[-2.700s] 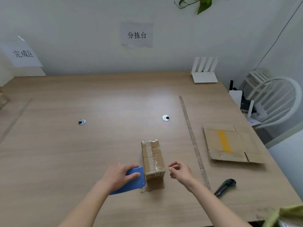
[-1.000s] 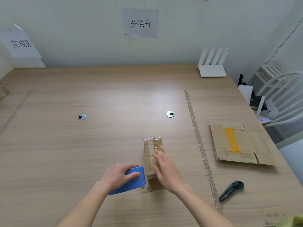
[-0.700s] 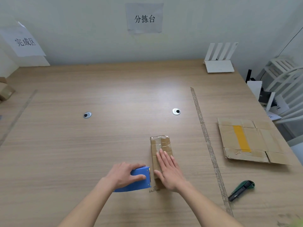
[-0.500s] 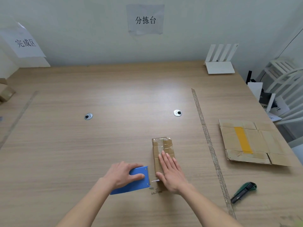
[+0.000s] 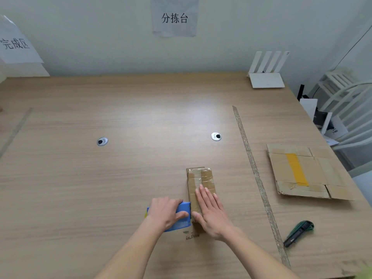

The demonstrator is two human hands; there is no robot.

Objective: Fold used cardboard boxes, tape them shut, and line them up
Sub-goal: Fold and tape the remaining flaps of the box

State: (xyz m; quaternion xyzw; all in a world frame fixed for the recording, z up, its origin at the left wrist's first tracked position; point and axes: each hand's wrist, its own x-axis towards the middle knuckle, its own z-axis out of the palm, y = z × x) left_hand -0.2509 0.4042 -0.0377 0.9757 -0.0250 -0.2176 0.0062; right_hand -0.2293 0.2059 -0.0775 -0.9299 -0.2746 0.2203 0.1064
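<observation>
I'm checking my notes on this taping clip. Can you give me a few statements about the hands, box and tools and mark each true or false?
1. The right hand lies flat on the small box. True.
2. The left hand is empty. False: it grips the blue tape dispenser.
3. The utility knife lies on the flattened cardboard. False: it lies on the table, nearer the person.
4. The dispenser is left of the box. True.

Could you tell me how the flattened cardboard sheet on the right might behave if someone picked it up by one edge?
The flattened cardboard would probably sag along its visible creases. It looks thin, so likely light. Its worn near edge may tear easily.
</observation>
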